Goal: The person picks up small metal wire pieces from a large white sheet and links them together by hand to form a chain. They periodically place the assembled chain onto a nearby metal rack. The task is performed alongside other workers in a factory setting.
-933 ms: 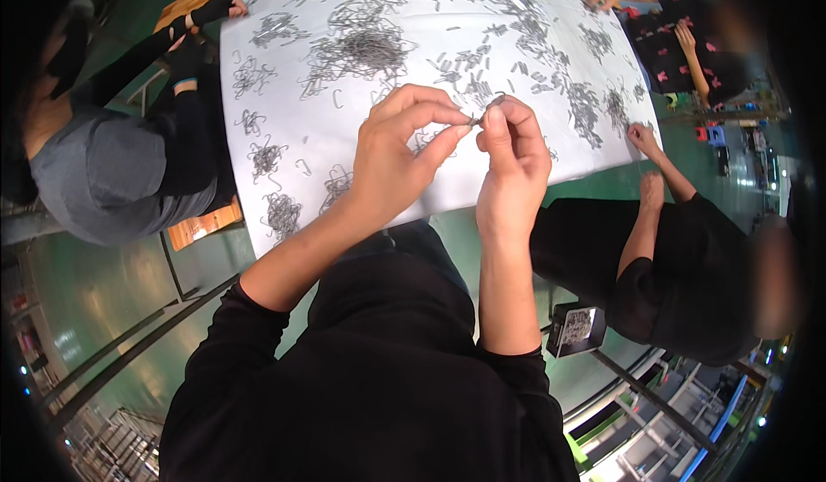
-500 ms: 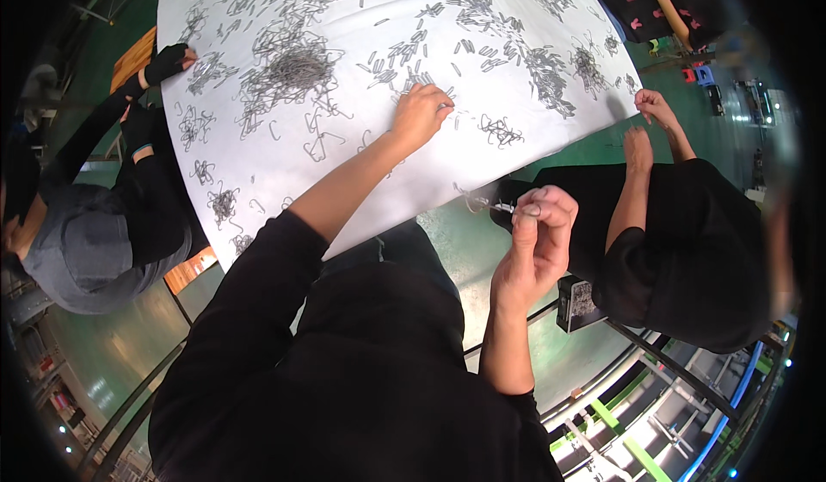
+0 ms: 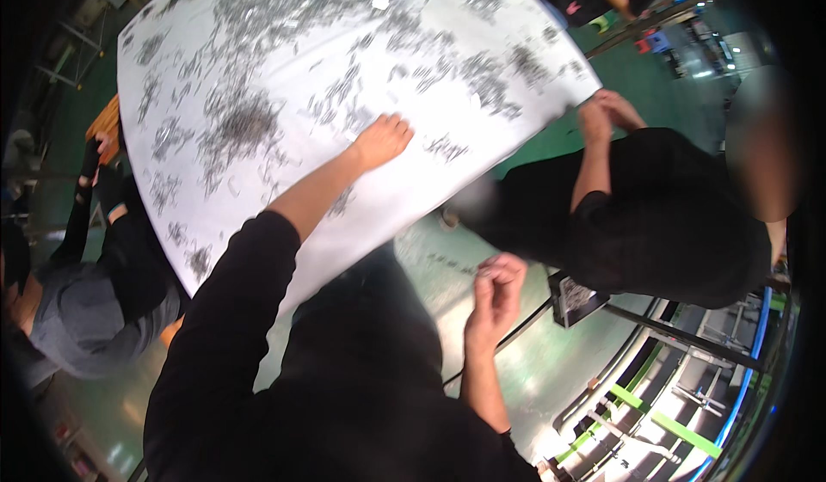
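A white table (image 3: 482, 151) is strewn with heaps of small grey metal parts (image 3: 241, 125). My left hand (image 3: 383, 138) reaches out onto the table, palm down, with its fingers resting among loose parts beside a small cluster (image 3: 447, 147). My right hand (image 3: 497, 286) is drawn back off the table's near edge, above the green floor and close to my body. Its fingers are curled shut, and I cannot see whether anything small sits inside them.
A person in black (image 3: 654, 215) crouches at the table's right edge with both hands (image 3: 607, 112) on it. Another person in grey (image 3: 82, 310) sits at the left. A small dark box (image 3: 572, 297), a cable and metal racking (image 3: 680, 396) lie at the lower right.
Both hands were pinching something small together above the table. They have since separated: the left went forward onto the table, and the right dropped back below the table's edge.
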`<state>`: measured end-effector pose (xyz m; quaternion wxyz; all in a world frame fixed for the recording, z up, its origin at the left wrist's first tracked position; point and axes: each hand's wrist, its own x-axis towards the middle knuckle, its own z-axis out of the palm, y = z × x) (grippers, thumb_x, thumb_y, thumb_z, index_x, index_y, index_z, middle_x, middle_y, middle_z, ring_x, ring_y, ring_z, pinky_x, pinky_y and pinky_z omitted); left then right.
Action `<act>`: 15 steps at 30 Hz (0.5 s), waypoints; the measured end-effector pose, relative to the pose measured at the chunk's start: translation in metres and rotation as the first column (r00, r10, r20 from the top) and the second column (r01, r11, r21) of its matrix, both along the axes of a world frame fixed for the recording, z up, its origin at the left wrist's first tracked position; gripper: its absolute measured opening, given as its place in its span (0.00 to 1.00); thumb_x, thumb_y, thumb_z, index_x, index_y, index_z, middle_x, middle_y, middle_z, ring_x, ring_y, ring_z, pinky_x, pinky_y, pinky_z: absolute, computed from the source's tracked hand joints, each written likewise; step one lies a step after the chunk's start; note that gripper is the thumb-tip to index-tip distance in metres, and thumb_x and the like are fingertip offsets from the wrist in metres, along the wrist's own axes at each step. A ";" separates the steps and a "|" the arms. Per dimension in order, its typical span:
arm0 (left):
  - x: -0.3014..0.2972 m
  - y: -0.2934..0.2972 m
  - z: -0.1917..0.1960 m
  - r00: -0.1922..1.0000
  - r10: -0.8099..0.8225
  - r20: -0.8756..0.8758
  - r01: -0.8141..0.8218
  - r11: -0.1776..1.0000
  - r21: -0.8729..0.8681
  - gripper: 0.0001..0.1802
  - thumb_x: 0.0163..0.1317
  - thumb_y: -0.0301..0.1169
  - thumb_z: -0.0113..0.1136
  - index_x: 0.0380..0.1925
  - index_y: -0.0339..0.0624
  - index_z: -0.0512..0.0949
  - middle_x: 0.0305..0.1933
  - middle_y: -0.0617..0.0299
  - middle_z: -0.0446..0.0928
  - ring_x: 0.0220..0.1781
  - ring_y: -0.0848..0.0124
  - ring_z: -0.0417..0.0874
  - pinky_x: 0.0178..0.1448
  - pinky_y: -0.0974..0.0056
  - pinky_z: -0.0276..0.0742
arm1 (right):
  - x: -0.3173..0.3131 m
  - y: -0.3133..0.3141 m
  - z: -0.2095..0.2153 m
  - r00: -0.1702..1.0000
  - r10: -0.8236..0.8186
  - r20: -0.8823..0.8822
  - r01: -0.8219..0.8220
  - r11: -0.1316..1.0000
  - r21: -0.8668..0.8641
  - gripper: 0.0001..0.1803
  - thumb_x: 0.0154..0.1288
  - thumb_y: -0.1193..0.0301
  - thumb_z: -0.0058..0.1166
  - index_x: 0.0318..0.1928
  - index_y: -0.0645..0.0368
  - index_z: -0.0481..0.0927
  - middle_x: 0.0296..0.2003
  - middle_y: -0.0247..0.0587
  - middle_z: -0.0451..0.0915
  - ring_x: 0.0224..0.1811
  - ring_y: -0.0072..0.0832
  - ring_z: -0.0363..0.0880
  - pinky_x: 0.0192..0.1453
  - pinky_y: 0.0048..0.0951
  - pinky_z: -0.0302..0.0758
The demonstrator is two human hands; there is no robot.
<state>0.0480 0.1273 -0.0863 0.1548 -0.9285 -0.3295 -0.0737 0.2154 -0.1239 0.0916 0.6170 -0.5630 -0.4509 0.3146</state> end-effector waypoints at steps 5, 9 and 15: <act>0.018 -0.014 0.027 0.821 0.463 0.334 -0.299 0.847 -0.439 0.07 0.55 0.26 0.56 0.34 0.38 0.78 0.35 0.58 0.79 0.42 0.60 0.79 0.47 0.56 0.75 | -0.009 -0.016 -0.001 0.998 0.025 0.054 -0.025 1.000 -0.009 0.04 0.60 0.78 0.55 0.34 0.60 0.74 0.40 0.40 0.69 0.42 0.28 0.69 0.48 0.28 0.68; 0.011 -0.076 0.070 0.368 0.649 0.666 0.185 0.651 -0.736 0.06 0.56 0.27 0.62 0.33 0.37 0.81 0.34 0.59 0.83 0.39 0.68 0.83 0.42 0.64 0.78 | -0.024 -0.025 -0.011 0.989 0.059 0.133 -0.061 0.998 0.009 0.04 0.60 0.77 0.56 0.33 0.61 0.75 0.38 0.42 0.71 0.39 0.30 0.70 0.46 0.27 0.68; -0.022 -0.188 0.158 0.233 0.884 0.405 0.598 0.198 -0.776 0.09 0.61 0.28 0.63 0.39 0.35 0.80 0.37 0.61 0.82 0.41 0.75 0.82 0.46 0.71 0.76 | -0.052 -0.034 -0.025 0.982 0.081 0.169 -0.091 0.994 0.056 0.03 0.61 0.75 0.57 0.34 0.61 0.77 0.38 0.41 0.71 0.37 0.28 0.70 0.41 0.25 0.68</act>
